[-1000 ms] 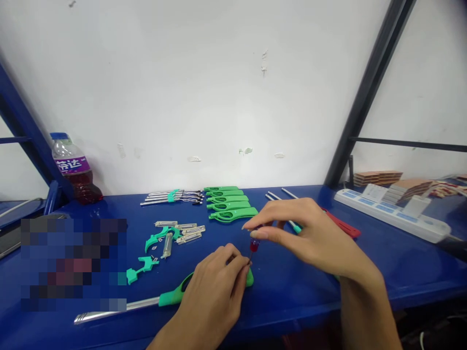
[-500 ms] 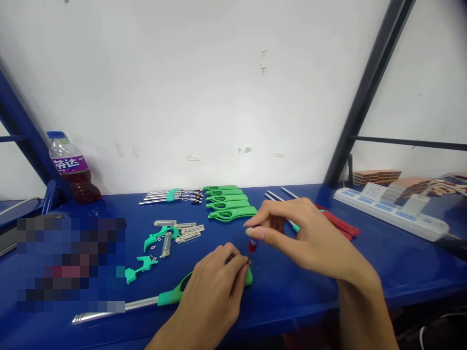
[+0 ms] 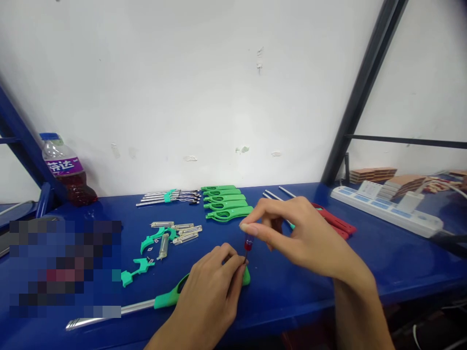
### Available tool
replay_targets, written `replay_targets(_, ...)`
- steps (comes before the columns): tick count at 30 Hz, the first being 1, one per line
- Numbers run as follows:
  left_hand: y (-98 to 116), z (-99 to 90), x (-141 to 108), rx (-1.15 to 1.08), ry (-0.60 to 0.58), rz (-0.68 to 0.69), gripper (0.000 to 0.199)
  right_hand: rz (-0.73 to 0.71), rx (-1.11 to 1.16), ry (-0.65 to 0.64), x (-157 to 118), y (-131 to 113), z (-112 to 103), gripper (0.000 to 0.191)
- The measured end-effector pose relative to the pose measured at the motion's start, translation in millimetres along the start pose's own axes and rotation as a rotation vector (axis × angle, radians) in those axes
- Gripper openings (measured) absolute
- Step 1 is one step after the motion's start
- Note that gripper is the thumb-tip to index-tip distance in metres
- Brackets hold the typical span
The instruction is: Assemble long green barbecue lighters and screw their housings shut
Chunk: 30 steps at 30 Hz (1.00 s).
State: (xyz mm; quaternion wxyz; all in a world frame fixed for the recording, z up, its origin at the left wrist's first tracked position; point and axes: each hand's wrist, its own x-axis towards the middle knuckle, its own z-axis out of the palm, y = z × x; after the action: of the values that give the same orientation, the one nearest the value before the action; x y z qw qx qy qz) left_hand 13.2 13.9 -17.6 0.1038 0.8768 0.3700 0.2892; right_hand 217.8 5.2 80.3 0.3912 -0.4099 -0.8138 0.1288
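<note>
My left hand (image 3: 210, 287) is closed over the green handle of a long-reach lighter (image 3: 166, 299), which lies on the blue table with its metal barrel pointing left. Between the thumb and index finger of my right hand (image 3: 297, 236) is the upper end of a small screwdriver (image 3: 248, 245) with a red and purple handle. Its thin shaft points down at the lighter's handle, beside my left fingertips. The tip is hidden there. Several green half-shells (image 3: 228, 213) lie behind my hands, and clear fuel tanks (image 3: 164, 246) with teal plastic parts (image 3: 137, 272) lie to the left.
Metal lighter barrels (image 3: 160, 197) are lined up by the wall. Red handles (image 3: 337, 221) lie right of my right hand. A white power strip (image 3: 386, 211) stands at the right, a drink bottle (image 3: 67, 170) at the far left. The left front area is blurred out.
The camera view has shifted slightly. My right fingers have moved a little on the screwdriver's top, and more of its handle shows. My left hand stays on the lighter.
</note>
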Motion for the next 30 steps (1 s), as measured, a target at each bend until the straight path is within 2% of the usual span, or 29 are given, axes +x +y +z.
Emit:
replay_targets(4, -0.3, -0.2, -0.8, 0.007, 0.001, -0.004, 0.025, 0.045, -0.034, 0.059, 3.1, 0.4, 5.1, 0.038)
replay_targets(8, 0.6, -0.8, -0.6, 0.0, -0.005, -0.006, 0.025, 0.016, -0.002, 0.045, -1.3, -3.5, -0.6, 0.02)
replay_targets(12, 0.6, -0.5, 0.4, -0.007, -0.01, -0.007, 0.025, 0.024, 0.033, -0.047, -5.4, -4.7, -5.4, 0.018)
replay_targets(14, -0.1, 0.1, 0.9, -0.005, -0.008, -0.006, 0.025, 0.047, 0.006, -0.048, -3.4, -3.7, -2.9, 0.018)
replay_targets(19, -1.6, 1.2, 0.7, -0.001, -0.008, -0.005, 0.025, 0.147, -0.028, 0.101, 5.0, -3.5, 6.4, 0.049)
replay_targets(21, -1.3, 0.9, 0.3, -0.004, -0.012, -0.005, 0.026, 0.153, -0.015, 0.081, 4.3, -5.0, 4.7, 0.042)
replay_targets(23, -0.8, 0.5, 0.0, -0.011, -0.011, -0.002, 0.025, 0.147, 0.038, 0.006, 1.1, -6.6, 0.0, 0.027)
replay_targets(26, -0.7, 0.5, -0.1, -0.019, -0.005, 0.006, 0.025, 0.148, 0.111, -0.118, -3.3, -7.4, -6.0, 0.021)
replay_targets(28, -1.3, 1.1, 0.0, -0.018, 0.004, 0.011, 0.025, 0.176, 0.117, -0.128, -3.4, -6.5, -5.5, 0.018)
replay_targets(30, -1.9, 1.7, -0.1, -0.011, 0.011, 0.011, 0.024, 0.22, 0.094, -0.074, -1.5, -4.8, -2.2, 0.028)
